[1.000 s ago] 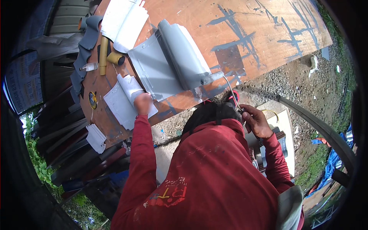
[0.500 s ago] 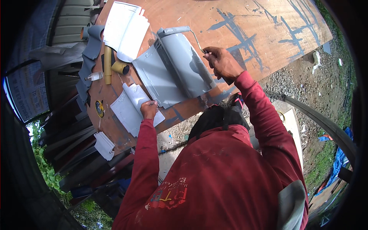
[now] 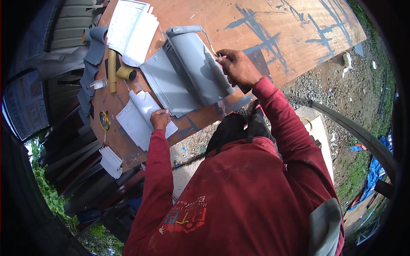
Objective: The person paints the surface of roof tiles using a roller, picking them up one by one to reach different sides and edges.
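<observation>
Risen, right hand (image 3: 237, 67) grips roller handle (image 3: 212, 44); left hand (image 3: 159, 119) presses white panel (image 3: 141, 119) on plywood table (image 3: 239, 21).

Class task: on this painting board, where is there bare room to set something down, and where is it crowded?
Free: the broad brown plywood board beyond the right hand, marked only by blue-grey paint streaks. Crowded: the left end, where the grey ridged sheet-metal piece, the grey paint roller, white moulded pieces, yellow pipe fittings and the left hand sit close.

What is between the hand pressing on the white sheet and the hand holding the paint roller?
In the head view, the grey painted sheet lies between the left hand and the right hand.
</observation>
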### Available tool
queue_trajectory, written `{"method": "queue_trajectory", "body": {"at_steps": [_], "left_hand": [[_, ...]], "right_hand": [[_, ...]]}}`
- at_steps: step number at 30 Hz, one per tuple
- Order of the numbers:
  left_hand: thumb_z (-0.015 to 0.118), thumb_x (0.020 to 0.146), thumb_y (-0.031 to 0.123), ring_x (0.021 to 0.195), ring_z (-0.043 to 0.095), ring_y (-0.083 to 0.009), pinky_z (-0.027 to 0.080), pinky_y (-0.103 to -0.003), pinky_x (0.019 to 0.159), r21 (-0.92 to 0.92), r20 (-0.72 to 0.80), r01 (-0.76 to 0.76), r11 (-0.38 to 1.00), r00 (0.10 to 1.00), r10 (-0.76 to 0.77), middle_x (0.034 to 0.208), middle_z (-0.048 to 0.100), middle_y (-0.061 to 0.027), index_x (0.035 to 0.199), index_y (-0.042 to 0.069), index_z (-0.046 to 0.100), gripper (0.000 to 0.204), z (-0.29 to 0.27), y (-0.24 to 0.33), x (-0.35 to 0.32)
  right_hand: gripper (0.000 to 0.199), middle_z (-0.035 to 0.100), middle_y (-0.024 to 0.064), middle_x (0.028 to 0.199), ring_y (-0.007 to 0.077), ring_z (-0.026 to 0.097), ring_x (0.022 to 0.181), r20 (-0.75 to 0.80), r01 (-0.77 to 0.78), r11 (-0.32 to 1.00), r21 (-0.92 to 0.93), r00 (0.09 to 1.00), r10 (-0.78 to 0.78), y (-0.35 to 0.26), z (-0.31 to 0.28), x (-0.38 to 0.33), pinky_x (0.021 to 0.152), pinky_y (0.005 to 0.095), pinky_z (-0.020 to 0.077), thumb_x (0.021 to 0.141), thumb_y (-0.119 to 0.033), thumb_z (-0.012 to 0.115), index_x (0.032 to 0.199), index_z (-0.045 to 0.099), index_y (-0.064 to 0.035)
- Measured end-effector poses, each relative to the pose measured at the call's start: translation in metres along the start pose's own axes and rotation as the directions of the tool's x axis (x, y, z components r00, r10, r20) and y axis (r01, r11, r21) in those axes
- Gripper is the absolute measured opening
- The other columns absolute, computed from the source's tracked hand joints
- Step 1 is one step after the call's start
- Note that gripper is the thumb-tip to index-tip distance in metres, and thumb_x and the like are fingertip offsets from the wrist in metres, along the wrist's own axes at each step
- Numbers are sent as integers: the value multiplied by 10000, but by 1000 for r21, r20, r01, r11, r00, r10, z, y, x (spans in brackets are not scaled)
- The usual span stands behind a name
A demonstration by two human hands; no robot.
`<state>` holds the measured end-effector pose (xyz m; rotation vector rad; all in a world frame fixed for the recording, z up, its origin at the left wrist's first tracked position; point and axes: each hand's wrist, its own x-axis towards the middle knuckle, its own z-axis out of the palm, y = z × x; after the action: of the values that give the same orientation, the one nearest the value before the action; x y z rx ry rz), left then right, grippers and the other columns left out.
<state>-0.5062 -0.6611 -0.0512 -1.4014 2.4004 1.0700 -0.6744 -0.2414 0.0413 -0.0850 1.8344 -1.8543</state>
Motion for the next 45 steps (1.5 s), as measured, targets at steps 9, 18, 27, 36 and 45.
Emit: {"method": "queue_trajectory", "body": {"at_steps": [9, 18, 27, 36, 45], "left_hand": [[779, 914, 87, 616, 679, -151, 592, -293, 545, -151, 38, 50, 987, 998, -44, 785, 721, -94, 949, -33, 738, 131, -5, -18, 9], [756, 919, 33, 620, 641, -169, 535, -296, 524, -112, 30, 39, 993, 999, -36, 794, 692, -92, 980, -52, 703, 118, 3, 6, -4], [768, 917, 51, 603, 636, -175, 545, -308, 518, -169, 42, 72, 983, 997, -66, 786, 688, -103, 981, -69, 693, 155, -4, -2, 0], [778, 919, 89, 690, 692, -169, 617, -303, 592, -63, -22, 73, 995, 997, -75, 871, 729, -92, 1036, -40, 719, 184, -2, -1, 1], [792, 914, 123, 650, 683, -156, 608, -292, 545, -79, -37, 76, 994, 996, -79, 830, 727, -77, 948, -12, 750, 146, -2, -5, 4]], "right_hand": [[373, 550, 0, 690, 67, 510, 517, 147, -250, 961, 120, 962, 232, 83, -44, -196, 476, 259, 414, 1068, -166, 552, 1387, 570, 26], [328, 572, 51, 720, 108, 512, 455, 103, -81, 954, 290, 993, 53, 61, -28, -43, 404, 279, 433, 1074, -160, 526, 1334, 570, 37], [363, 545, 26, 665, 99, 497, 435, 163, -183, 940, 287, 977, 141, 110, -38, -138, 416, 263, 418, 1087, -176, 513, 1384, 526, 31], [334, 603, 23, 762, 89, 536, 555, 65, -227, 964, 139, 973, 220, 101, -41, -257, 553, 261, 454, 1064, -159, 570, 1350, 603, 9], [346, 718, 118, 879, 148, 653, 716, 121, 47, 955, -294, 993, -11, 73, -76, -156, 633, 337, 545, 1036, -170, 615, 1321, 629, 25]]}}
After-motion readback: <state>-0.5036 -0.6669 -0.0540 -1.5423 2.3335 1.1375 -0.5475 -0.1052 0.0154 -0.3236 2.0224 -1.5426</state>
